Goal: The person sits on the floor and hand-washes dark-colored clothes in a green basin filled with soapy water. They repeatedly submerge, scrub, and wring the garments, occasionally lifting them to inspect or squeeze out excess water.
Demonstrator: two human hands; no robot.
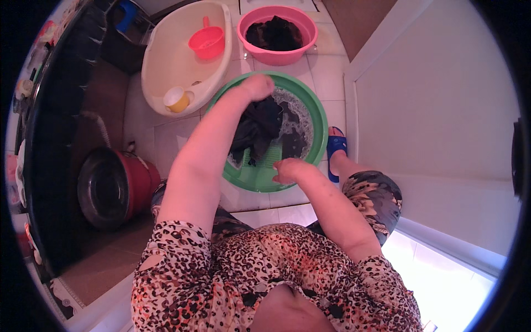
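A round green basin [322, 124] stands on the floor in front of me, with foamy water [300, 113] and a ridged slope [269, 157] on its near side. Wet black cloth [260, 124] is bunched over its left and middle part, and more dark cloth lies in the suds. Over the basin's far side, my left hand [258, 87] has its fingers curled at the cloth's far end; what is inside them is hidden. By the near edge of the ridges is my right hand [289, 170], fingers apart, with nothing visible in it.
Behind the basin are a cream tub [166, 52] with a red dipper [207, 43] and a yellow cup [176, 99], and a pink basin [278, 57] with dark cloth. A red bucket [141, 182] lies tipped at left. A white panel [437, 105] borders the right.
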